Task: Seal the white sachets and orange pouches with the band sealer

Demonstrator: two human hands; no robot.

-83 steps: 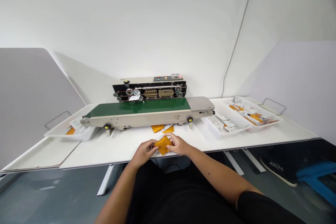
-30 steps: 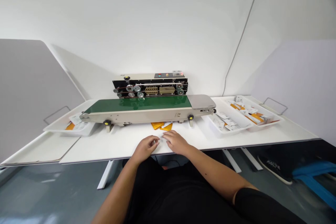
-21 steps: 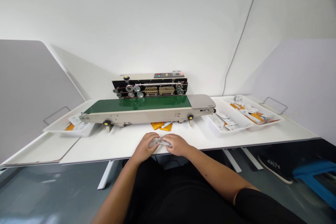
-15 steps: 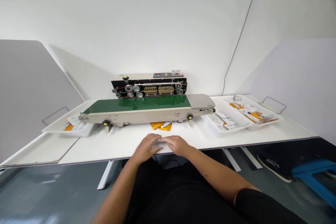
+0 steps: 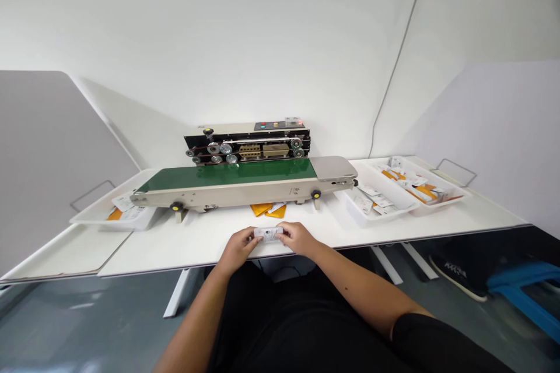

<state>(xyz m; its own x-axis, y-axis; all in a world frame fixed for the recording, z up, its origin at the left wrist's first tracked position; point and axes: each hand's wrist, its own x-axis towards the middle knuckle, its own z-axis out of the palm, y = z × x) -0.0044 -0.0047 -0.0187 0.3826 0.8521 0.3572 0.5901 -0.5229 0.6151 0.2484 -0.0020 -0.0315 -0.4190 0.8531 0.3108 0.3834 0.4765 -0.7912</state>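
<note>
Spread apart now, the left hand (image 5: 238,248) and right hand (image 5: 299,239) have uncovered a white sachet (image 5: 268,235), each pinching one end of it just over the table (image 5: 175,245). Orange pouches (image 5: 266,210) lie beyond, beside the conveyor sealer (image 5: 227,178).

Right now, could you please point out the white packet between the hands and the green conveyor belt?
White packet (image 5: 268,235), head view, its middle.
Green conveyor belt (image 5: 227,171), head view, top surface.
</note>
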